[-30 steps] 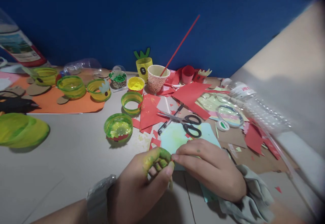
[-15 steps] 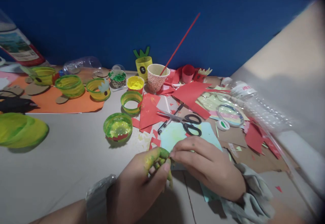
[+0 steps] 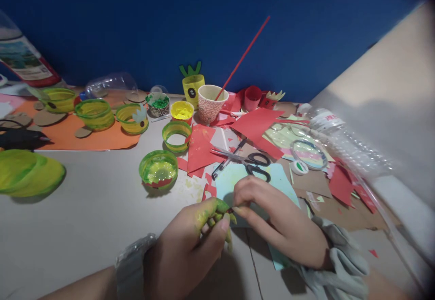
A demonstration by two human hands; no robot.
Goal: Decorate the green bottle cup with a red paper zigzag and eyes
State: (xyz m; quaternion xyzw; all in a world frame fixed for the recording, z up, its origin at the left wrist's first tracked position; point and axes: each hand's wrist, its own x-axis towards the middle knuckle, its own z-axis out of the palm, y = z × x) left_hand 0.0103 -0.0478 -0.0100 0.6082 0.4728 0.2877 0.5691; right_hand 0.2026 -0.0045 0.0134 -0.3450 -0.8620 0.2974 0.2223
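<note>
My left hand (image 3: 190,245), its fingertips smeared with green and yellow paint, is curled shut near the table's front edge. My right hand (image 3: 275,220) meets it, pinching at the painted fingertips; what sits between the fingers is too small to name. Both hands rest over a pale blue paper sheet (image 3: 234,180) stained yellow-green. Black-handled scissors (image 3: 249,162) lie just beyond the sheet. A green cut bottle base (image 3: 158,170) with yellow paint stands left of the sheet.
Several green-yellow painted plastic rings and cups (image 3: 95,113) stand on orange paper (image 3: 102,139) at back left. A patterned cup (image 3: 211,103) holds a red stick (image 3: 243,57). Red paper scraps (image 3: 258,125), cardboard (image 3: 343,214) and a clear bottle (image 3: 346,143) clutter the right. A grey cloth (image 3: 340,263) lies under my right wrist.
My right hand has lifted its knuckles and shifted slightly left, its fingers now pinching at my left hand's painted fingertips. The left hand has barely moved.
</note>
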